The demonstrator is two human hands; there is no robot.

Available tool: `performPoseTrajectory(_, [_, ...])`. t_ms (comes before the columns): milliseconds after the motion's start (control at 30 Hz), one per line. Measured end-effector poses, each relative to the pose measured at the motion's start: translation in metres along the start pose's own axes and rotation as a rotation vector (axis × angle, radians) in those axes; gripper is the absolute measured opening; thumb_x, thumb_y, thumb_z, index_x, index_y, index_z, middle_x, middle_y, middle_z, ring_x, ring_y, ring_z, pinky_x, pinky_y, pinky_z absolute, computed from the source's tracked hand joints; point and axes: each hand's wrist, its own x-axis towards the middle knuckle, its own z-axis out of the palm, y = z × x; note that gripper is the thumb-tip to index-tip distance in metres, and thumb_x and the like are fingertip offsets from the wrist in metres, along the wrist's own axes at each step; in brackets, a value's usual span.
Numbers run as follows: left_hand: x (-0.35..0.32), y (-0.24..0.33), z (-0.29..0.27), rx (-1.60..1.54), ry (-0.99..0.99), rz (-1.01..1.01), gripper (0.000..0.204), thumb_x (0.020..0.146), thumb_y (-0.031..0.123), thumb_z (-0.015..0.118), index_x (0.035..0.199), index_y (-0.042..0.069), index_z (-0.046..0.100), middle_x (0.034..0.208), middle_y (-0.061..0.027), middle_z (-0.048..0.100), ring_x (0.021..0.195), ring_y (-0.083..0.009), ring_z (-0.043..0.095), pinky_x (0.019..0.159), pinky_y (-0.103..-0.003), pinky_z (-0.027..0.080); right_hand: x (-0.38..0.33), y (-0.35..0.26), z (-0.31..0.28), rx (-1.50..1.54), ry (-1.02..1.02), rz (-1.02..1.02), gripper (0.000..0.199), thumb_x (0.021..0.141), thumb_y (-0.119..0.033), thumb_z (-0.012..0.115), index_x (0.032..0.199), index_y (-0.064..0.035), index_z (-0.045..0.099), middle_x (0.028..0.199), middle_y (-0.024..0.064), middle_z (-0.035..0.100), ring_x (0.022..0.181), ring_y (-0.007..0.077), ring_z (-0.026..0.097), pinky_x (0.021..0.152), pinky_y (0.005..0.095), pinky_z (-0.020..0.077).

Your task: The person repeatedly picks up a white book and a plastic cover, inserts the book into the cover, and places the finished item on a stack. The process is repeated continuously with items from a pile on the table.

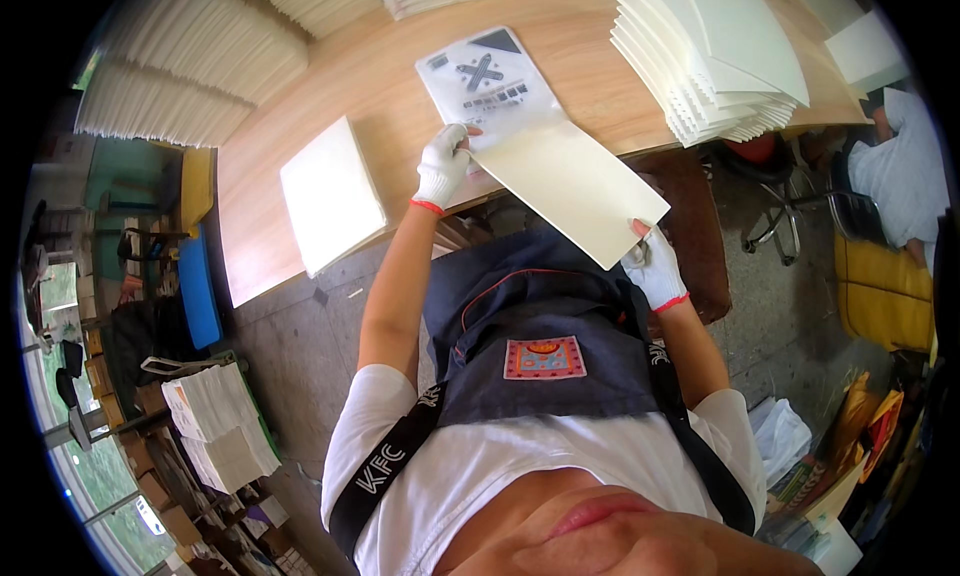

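The pad (570,191) seems light and bendable, the bag (488,76) slippery — best held by edges, as the left hand (442,164) pinches the bag, the right hand (653,266) the pad's corner.

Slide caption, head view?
Gloved left hand where a printed bag meets a cream paper stack, right hand gripping its near edge.

The upper part of the frame is spanned by a pale wood-topped table (250,241), below which a grey floor (290,341) is seen, crossed by thin seams. At the right, a wheeled metal chair base (790,238) and a yellow padded seat (880,301) are placed, while the lower left is lined with cluttered shelves (150,476) and bright windows (105,481), through which greenery is glimpsed.
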Motion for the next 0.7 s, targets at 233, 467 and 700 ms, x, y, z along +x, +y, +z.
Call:
performPoseTrajectory(233, [-0.014, 0.015, 0.008, 0.165, 0.11, 0.159, 0.032, 0.07, -0.011, 0.048, 0.092, 0.009, 0.06, 0.085, -0.0084, 0.057, 0.066, -0.023, 0.057, 0.06, -0.032, 0.047, -0.008, 0.016, 0.016, -0.005, -0.085, 0.008, 0.016, 0.089, -0.014, 0.053, 0.104, -0.0095, 0.053, 0.088, 0.0011, 0.06, 0.059, 0.0062, 0.055, 0.047, 0.0166, 0.0466])
performPoseTrajectory(467, [-0.045, 0.053, 0.098, -1.125, 0.815, -0.2, 0.044, 0.08, -0.001, 0.06, 0.121, 0.003, 0.045, 0.097, -0.0057, 0.058, 0.086, -0.0172, 0.058, 0.074, -0.028, 0.049, -0.038, 0.026, 0.027, -0.105, -0.15, -0.008, 0.012, 0.091, -0.019, 0.054, 0.098, -0.01, 0.053, 0.08, 0.0011, 0.059, 0.052, 0.0085, 0.055, 0.041, 0.0208, 0.0408])
performPoseTrajectory(700, [-0.072, 0.011, 0.158, -1.017, 0.007, -0.236, 0.034, 0.081, 0.002, 0.06, 0.114, 0.001, 0.05, 0.094, -0.0056, 0.059, 0.084, -0.0167, 0.058, 0.072, -0.027, 0.049, -0.041, 0.031, 0.022, -0.316, -0.148, 0.057, 0.019, 0.092, -0.022, 0.054, 0.103, -0.0072, 0.053, 0.082, 0.008, 0.063, 0.057, 0.0151, 0.061, 0.045, 0.0241, 0.0481])
